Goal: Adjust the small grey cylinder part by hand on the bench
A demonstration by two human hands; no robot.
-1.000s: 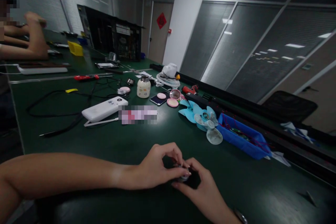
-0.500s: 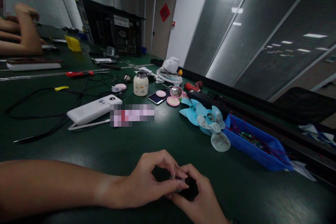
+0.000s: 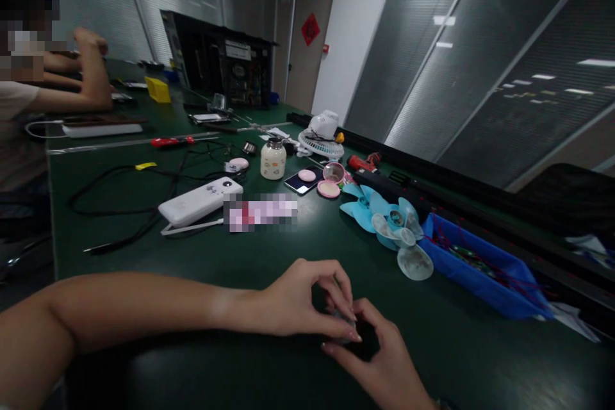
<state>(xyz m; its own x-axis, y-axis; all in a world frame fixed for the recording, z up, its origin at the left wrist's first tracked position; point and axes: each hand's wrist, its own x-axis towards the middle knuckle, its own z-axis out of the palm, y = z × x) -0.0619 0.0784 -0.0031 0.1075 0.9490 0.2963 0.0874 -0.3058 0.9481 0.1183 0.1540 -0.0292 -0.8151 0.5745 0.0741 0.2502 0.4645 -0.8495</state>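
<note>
L hand (image 3: 307,298): thumb and fingertips closed in a pinch on small grey part (image 3: 344,319). R hand (image 3: 384,349): thumb and fingers curled around opp. side of same part, tips close to it; can't tell from where I stand if R hand grips too. Part pos.: btwn both hands, above near area of green table (image 3: 298,250), mostly hidden by fingers; type not readable. Beyond L hand: white power bank (image 3: 199,200) on table, w/ white strap (image 3: 192,228) along its near side and black cable (image 3: 115,213) looped to its left. Farther back, approx. ctr.: cream bottle (image 3: 273,161), upright; adj. to it, dark phone (image 3: 298,186) lying flat w/ pink disc (image 3: 307,175) on top; open pink compact (image 3: 328,189) just R of phone. R side, beyond R hand: blue fan blades (image 3: 362,208) and translucent blade (image 3: 415,262), next to blue bin (image 3: 490,285) holding wires and green boards. White fan (image 3: 323,128) behind bottle, to its R. Far L: red screwdriver (image 3: 172,141), yellow bin (image 3: 157,90), and co-worker's bent arm (image 3: 93,80) at table.
</note>
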